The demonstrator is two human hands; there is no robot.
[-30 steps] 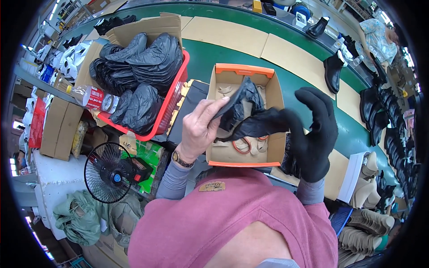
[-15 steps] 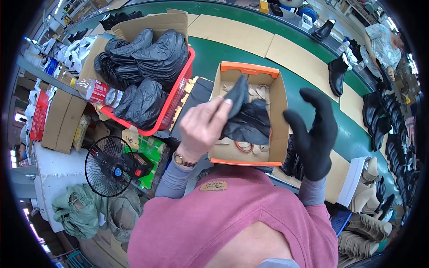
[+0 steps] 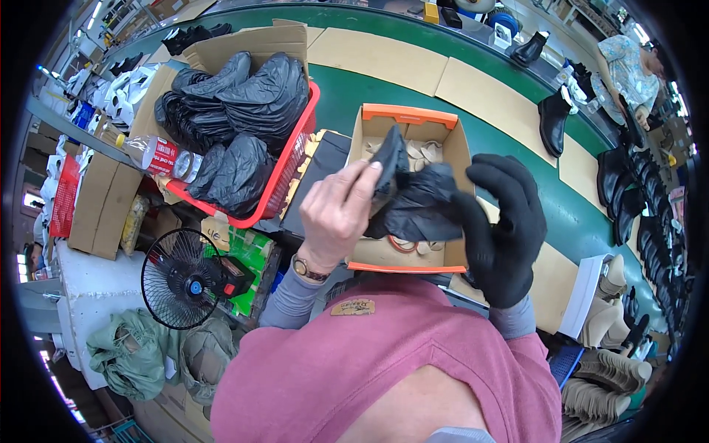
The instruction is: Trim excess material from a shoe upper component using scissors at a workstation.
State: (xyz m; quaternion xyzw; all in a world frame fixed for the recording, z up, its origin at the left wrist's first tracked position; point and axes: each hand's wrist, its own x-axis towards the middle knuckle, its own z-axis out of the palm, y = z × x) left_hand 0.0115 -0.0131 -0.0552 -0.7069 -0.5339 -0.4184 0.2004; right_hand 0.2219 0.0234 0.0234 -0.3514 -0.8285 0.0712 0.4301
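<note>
My bare left hand [image 3: 336, 210] pinches a black, wrinkled shoe upper [image 3: 421, 207] by its left part, where a folded tip sticks up. The soft piece hangs over an open cardboard box [image 3: 450, 151] with orange edges. Beneath it, small beige scraps [image 3: 425, 153] and a reddish ring [image 3: 401, 244] lie in the box. My right hand [image 3: 506, 225], in a black glove, is at the upper's right edge. Its fingers are curved and apart from the thumb; the thumb overlaps the upper's edge, and whether it touches cannot be told.
To the left, a red basket [image 3: 292, 166] holds stacked black uppers [image 3: 236, 96], with a plastic bottle [image 3: 159, 155] at its side. Below it stands a small black fan [image 3: 185, 277]. Black boots [image 3: 552, 122] line the green bench [image 3: 354, 81]; another person [image 3: 628, 70] is at the far right.
My right hand has moved left, to the edge of the upper, and its fingers have curled more. My left hand keeps its pinch, nearly in place.
</note>
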